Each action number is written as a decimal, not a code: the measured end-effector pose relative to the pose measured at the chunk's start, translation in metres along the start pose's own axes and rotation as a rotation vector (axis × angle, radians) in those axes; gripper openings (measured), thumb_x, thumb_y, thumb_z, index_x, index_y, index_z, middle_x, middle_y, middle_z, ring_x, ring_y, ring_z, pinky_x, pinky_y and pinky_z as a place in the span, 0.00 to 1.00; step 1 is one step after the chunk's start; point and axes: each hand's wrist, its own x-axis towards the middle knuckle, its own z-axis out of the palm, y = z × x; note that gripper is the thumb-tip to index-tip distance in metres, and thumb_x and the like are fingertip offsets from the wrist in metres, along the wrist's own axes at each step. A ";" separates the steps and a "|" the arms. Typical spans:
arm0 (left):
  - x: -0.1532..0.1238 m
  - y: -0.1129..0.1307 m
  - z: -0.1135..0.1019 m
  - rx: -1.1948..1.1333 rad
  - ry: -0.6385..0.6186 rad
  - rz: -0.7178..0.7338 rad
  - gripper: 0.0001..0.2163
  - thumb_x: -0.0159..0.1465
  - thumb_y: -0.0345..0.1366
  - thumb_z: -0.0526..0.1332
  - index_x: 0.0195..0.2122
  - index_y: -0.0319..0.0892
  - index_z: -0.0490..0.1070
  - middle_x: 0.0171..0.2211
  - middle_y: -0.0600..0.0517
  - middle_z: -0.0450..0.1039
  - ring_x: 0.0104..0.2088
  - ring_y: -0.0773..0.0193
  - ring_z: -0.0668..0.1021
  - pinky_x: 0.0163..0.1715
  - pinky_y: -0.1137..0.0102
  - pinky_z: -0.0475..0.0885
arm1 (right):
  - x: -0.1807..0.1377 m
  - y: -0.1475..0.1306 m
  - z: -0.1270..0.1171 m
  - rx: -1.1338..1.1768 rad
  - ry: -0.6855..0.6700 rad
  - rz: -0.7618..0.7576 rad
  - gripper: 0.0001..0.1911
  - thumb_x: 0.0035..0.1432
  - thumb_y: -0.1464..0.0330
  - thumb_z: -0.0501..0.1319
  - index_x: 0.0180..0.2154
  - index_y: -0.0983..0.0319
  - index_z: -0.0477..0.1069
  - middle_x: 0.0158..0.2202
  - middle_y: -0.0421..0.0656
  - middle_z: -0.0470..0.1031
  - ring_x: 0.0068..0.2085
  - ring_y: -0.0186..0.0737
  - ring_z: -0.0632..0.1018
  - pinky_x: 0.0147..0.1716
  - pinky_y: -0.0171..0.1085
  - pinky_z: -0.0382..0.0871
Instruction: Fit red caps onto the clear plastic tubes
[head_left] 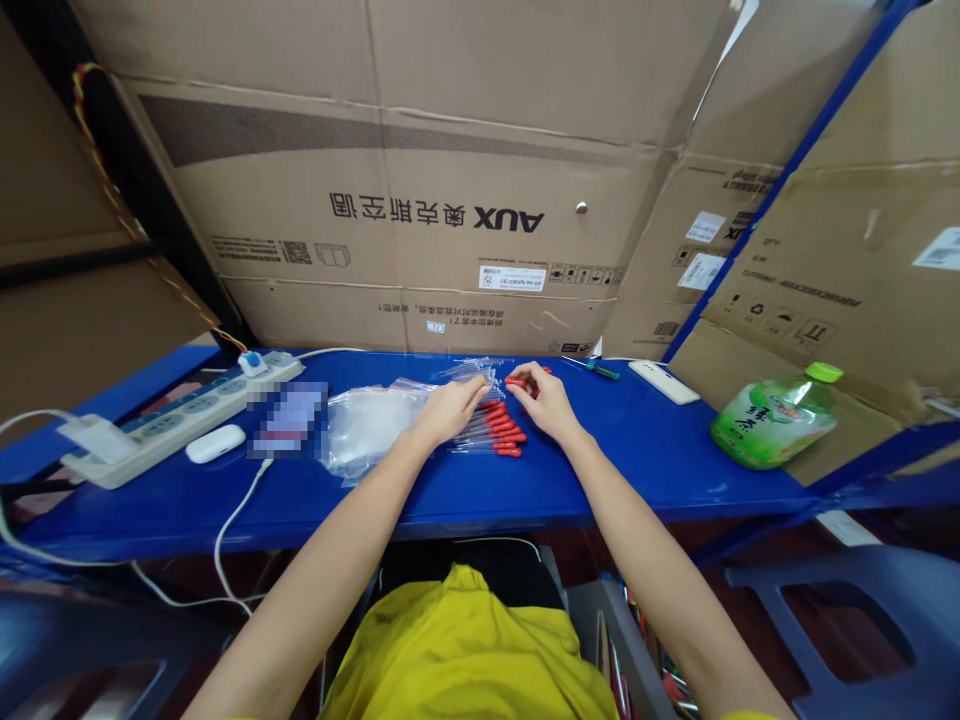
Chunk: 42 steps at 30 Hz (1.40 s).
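My right hand [546,400] pinches a red rubber bulb [515,382] between thumb and fingers. Across from it, my left hand [452,405] is closed at the fingertips around what looks like a thin clear tube [491,378]; the fingers partly hide it. Below and between the hands lies a row of droppers [501,428], clear thin tubes with red bulbs pointing right. Loose clear tubes [472,368] without bulbs lie behind my left hand. More red bulbs show just behind my right fingers. Clear plastic bags [367,425] lie left of my left wrist.
A power strip [195,405], a white earphone case [215,443] and a plugged-in phone [292,418] are on the left of the blue table [600,490]. To the right are a screwdriver [600,370], a white phone-like slab [664,381] and a green bottle [772,420]. Cardboard [450,130] walls the back.
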 end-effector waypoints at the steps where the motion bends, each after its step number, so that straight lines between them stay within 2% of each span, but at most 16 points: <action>1: 0.000 0.000 0.000 -0.019 0.005 0.004 0.18 0.79 0.48 0.46 0.47 0.49 0.73 0.34 0.49 0.80 0.38 0.53 0.83 0.36 0.68 0.69 | 0.000 -0.002 0.003 0.017 0.005 -0.009 0.13 0.66 0.55 0.63 0.44 0.56 0.74 0.37 0.44 0.80 0.33 0.44 0.78 0.37 0.42 0.74; 5: 0.001 -0.001 0.001 -0.104 0.023 0.021 0.17 0.79 0.48 0.45 0.47 0.49 0.72 0.33 0.50 0.80 0.37 0.55 0.83 0.37 0.69 0.69 | -0.002 -0.006 0.008 0.082 0.000 -0.061 0.10 0.66 0.56 0.63 0.41 0.56 0.72 0.39 0.45 0.81 0.38 0.46 0.81 0.40 0.43 0.75; 10: 0.004 -0.002 0.005 -0.165 0.061 0.077 0.17 0.80 0.46 0.44 0.46 0.46 0.70 0.36 0.49 0.79 0.39 0.55 0.82 0.40 0.67 0.70 | -0.003 -0.009 0.011 0.132 -0.037 -0.051 0.12 0.66 0.56 0.63 0.45 0.55 0.73 0.44 0.44 0.83 0.46 0.49 0.85 0.42 0.42 0.75; 15: 0.005 -0.002 0.010 -0.205 0.069 0.157 0.17 0.80 0.44 0.43 0.43 0.45 0.68 0.37 0.47 0.78 0.40 0.55 0.81 0.42 0.66 0.71 | -0.004 -0.010 0.012 0.056 -0.050 0.014 0.15 0.67 0.52 0.61 0.45 0.55 0.76 0.40 0.44 0.85 0.38 0.49 0.84 0.39 0.43 0.75; 25: 0.002 0.001 0.007 -0.058 0.011 0.083 0.17 0.80 0.45 0.43 0.48 0.46 0.69 0.39 0.47 0.81 0.41 0.52 0.83 0.38 0.67 0.70 | -0.007 -0.010 0.014 0.061 -0.072 -0.028 0.12 0.70 0.55 0.60 0.45 0.54 0.74 0.41 0.44 0.85 0.44 0.49 0.86 0.44 0.44 0.77; 32: 0.001 0.006 0.001 -0.034 -0.001 0.066 0.17 0.80 0.44 0.43 0.50 0.45 0.70 0.41 0.46 0.82 0.43 0.53 0.83 0.40 0.67 0.71 | -0.005 -0.009 0.015 0.081 0.032 -0.114 0.10 0.69 0.58 0.61 0.41 0.57 0.72 0.35 0.43 0.84 0.38 0.46 0.86 0.37 0.39 0.75; 42: 0.000 0.006 0.004 0.049 -0.020 0.075 0.17 0.80 0.44 0.44 0.52 0.44 0.70 0.42 0.45 0.82 0.43 0.52 0.84 0.39 0.68 0.70 | -0.006 -0.002 0.016 0.033 0.005 -0.114 0.08 0.69 0.60 0.61 0.42 0.57 0.73 0.33 0.42 0.83 0.35 0.45 0.85 0.36 0.38 0.73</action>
